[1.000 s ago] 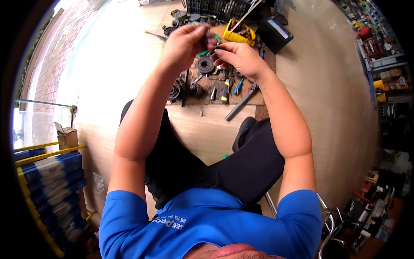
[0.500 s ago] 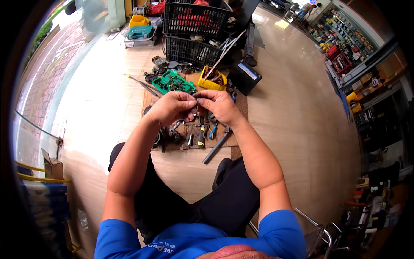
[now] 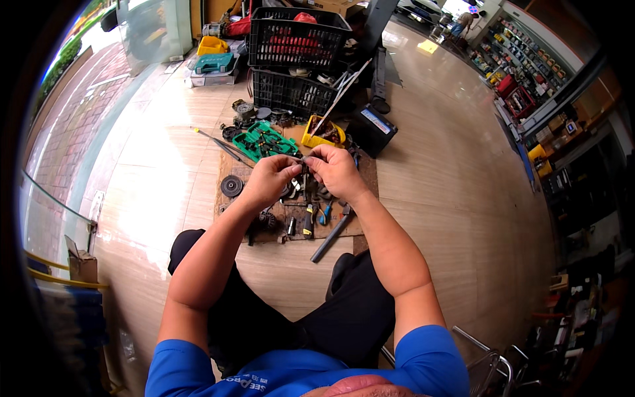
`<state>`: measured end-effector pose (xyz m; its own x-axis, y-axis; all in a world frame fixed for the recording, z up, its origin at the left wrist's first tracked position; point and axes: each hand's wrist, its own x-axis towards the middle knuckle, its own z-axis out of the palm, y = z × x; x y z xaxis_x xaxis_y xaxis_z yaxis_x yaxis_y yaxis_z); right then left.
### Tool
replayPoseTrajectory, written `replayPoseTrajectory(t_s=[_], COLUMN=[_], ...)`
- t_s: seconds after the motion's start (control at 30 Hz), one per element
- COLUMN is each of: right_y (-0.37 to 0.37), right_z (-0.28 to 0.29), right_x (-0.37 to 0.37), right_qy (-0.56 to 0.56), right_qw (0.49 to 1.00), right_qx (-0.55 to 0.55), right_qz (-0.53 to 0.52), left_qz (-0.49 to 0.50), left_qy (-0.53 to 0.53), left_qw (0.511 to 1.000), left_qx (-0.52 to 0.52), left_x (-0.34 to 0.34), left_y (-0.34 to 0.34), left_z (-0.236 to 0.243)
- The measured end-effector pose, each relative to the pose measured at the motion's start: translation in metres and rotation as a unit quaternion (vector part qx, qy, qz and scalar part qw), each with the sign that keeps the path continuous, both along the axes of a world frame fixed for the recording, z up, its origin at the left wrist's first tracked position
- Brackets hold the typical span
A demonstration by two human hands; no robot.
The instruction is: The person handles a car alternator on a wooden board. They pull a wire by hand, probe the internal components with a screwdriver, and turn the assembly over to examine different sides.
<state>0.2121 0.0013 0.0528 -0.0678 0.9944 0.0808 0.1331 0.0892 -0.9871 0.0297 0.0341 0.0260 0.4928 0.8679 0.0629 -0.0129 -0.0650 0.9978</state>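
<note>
A small dark piece (image 3: pixel 303 161), too small to identify, sits between both hands' fingertips above a brown sheet (image 3: pixel 370 175) on the floor. The left hand (image 3: pixel 271 177) has its grip narrowed on it, thumb against fingers; the right hand's (image 3: pixel 335 171) grip pinches it too. Just beyond are an open green case (image 3: pixel 289 149) and a yellow bin (image 3: pixel 319 141); nearer the person lie a knife (image 3: pixel 309 223) and a grey tube (image 3: pixel 330 238).

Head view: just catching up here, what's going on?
The person's left hand and right hand meet above a brown mat, fingertips pinching a small dark piece, too small to identify. An open green case and yellow bin sit beyond; a blue-handled tool and long grey bar lie closer in.
</note>
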Motion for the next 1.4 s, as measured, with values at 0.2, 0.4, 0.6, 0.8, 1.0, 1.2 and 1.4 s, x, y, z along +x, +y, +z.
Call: replayPoseTrajectory(t_s=[0.2, 0.4, 0.6, 0.8, 1.0, 1.2, 1.4], right_y=[0.0, -0.002, -0.002, -0.003, -0.006, -0.005, -0.005], right_z=[0.001, 0.005, 0.002, 0.002, 0.012, 0.009, 0.014], right_x=[-0.002, -0.013, -0.02, -0.002, 0.004, 0.003, 0.001], right_qy=[0.023, 0.184, 0.202, 0.234, 0.22, 0.216, 0.19], right_qw=[0.999, 0.976, 0.97, 0.968, 0.965, 0.97, 0.979], right_qx=[-0.027, -0.093, -0.086, -0.094, -0.088, -0.069, -0.054], right_qz=[-0.03, -0.071, -0.103, 0.004, 0.108, 0.083, 0.046], left_qz=[-0.007, 0.142, 0.199, 0.058, -0.051, -0.039, -0.008], left_qy=[-0.037, 0.108, 0.105, -0.037, -0.18, -0.163, -0.075], left_qw=[0.989, 0.967, 0.954, 0.997, 0.964, 0.975, 0.997], left_qx=[-0.143, 0.18, 0.197, -0.043, -0.19, -0.147, -0.026], left_x=[0.011, 0.024, 0.033, 0.025, 0.017, 0.018, 0.018], left_y=[-0.02, -0.027, -0.025, -0.021, -0.024, -0.025, -0.026], left_z=[0.015, 0.004, -0.009, -0.001, 0.008, 0.01, 0.011])
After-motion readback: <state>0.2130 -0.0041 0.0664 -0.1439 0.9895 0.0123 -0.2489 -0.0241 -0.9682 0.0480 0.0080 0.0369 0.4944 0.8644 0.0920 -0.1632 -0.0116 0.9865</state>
